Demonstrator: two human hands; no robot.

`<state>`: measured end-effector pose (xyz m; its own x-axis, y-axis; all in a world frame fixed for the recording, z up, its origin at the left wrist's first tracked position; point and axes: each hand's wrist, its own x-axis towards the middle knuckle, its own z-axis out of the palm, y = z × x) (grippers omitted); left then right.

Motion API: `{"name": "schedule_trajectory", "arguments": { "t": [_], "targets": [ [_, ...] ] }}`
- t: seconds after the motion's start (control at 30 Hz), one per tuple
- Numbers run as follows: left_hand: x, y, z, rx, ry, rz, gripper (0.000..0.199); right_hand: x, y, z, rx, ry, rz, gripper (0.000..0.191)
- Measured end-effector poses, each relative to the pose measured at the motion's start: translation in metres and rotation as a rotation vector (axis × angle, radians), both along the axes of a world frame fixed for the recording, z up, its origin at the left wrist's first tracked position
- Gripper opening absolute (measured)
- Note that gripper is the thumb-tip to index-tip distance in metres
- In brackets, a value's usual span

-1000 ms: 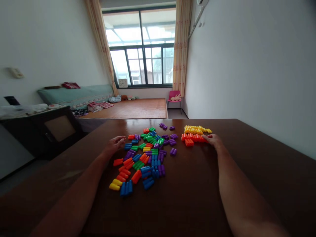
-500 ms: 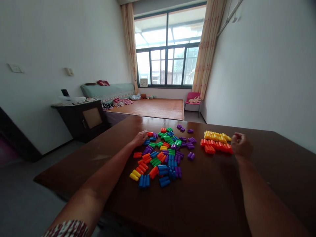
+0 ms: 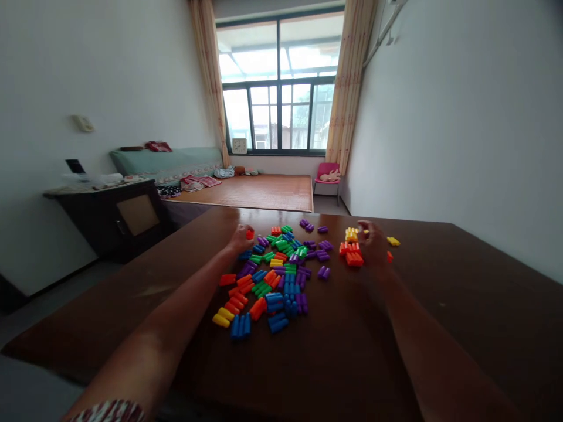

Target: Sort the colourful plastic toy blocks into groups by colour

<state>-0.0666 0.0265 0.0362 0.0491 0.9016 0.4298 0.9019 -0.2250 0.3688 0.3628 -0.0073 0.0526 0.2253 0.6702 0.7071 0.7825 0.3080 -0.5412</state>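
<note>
At the far left of the pile, my left hand [image 3: 241, 237] has its fingers closed on a small red plastic piece [image 3: 250, 234]. My right hand [image 3: 372, 239] hovers over the sorted rows, fingers curled but apart, with nothing visible in them. It partly covers a row of yellow pieces [image 3: 351, 235] and, nearer me, a row of orange-red pieces [image 3: 350, 248]. To its right, a yellow piece [image 3: 393, 241] shows. Between the hands lies a loose pile of joined-tube pieces: purple [image 3: 324, 272], green [image 3: 263, 289], blue [image 3: 241, 326], orange [image 3: 258, 308] and yellow [image 3: 223, 317].
The pieces lie on a glossy brown table [image 3: 334, 357]. Beyond its far edge are a bed with a woven mat [image 3: 264, 192] and a pink chair [image 3: 328, 174] holding a soft toy. A dark cabinet [image 3: 109, 217] stands at the left.
The view has turned right. My right hand has moved left from the right end of the rows to over them. My left hand has closed on the red piece.
</note>
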Motion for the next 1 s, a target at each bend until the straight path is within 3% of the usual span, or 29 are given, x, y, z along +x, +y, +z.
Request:
{"name": "schedule_trajectory", "arguments": {
  "t": [0.07,0.13,0.23,0.3,0.37,0.53,0.63,0.77,0.87,0.93,1.0],
  "targets": [
    [0.022,-0.012,0.010,0.099,-0.048,-0.128,0.034,-0.034,-0.008,0.005,-0.102,0.001,0.234,0.033],
    [0.054,-0.029,0.019,0.121,-0.060,-0.353,0.045,-0.065,-0.016,0.008,-0.231,0.020,0.500,0.034],
    [0.103,-0.060,0.029,0.149,-0.012,-0.640,0.055,-0.095,-0.027,0.011,-0.373,0.095,0.750,0.047],
    [0.128,-0.075,0.032,0.161,-0.007,-0.726,0.061,-0.101,-0.033,0.012,-0.380,0.114,0.798,0.047],
    [0.143,-0.083,0.031,0.180,-0.031,-0.729,0.065,-0.101,-0.036,0.013,-0.367,0.111,0.800,0.040],
    [0.156,-0.088,0.029,0.161,-0.067,-0.714,0.072,-0.092,-0.036,0.018,-0.450,0.134,0.825,0.036],
    [0.148,-0.091,0.035,0.106,-0.013,-0.748,0.073,-0.063,-0.030,0.029,-0.524,0.134,0.732,0.034],
    [0.102,-0.084,0.043,0.081,0.007,-0.603,0.058,0.016,-0.017,0.040,-0.589,0.021,0.328,0.026],
    [0.049,-0.078,0.042,0.032,-0.013,-0.452,0.048,0.066,-0.009,0.028,-0.850,-0.028,0.144,0.026],
    [0.014,-0.083,0.037,-0.041,-0.035,-0.374,0.048,0.080,-0.006,0.012,-1.017,0.046,0.134,0.029],
    [-0.015,-0.097,0.032,-0.126,-0.057,-0.327,0.050,0.081,-0.003,-0.005,-1.078,0.140,0.147,0.034]
  ]
}}
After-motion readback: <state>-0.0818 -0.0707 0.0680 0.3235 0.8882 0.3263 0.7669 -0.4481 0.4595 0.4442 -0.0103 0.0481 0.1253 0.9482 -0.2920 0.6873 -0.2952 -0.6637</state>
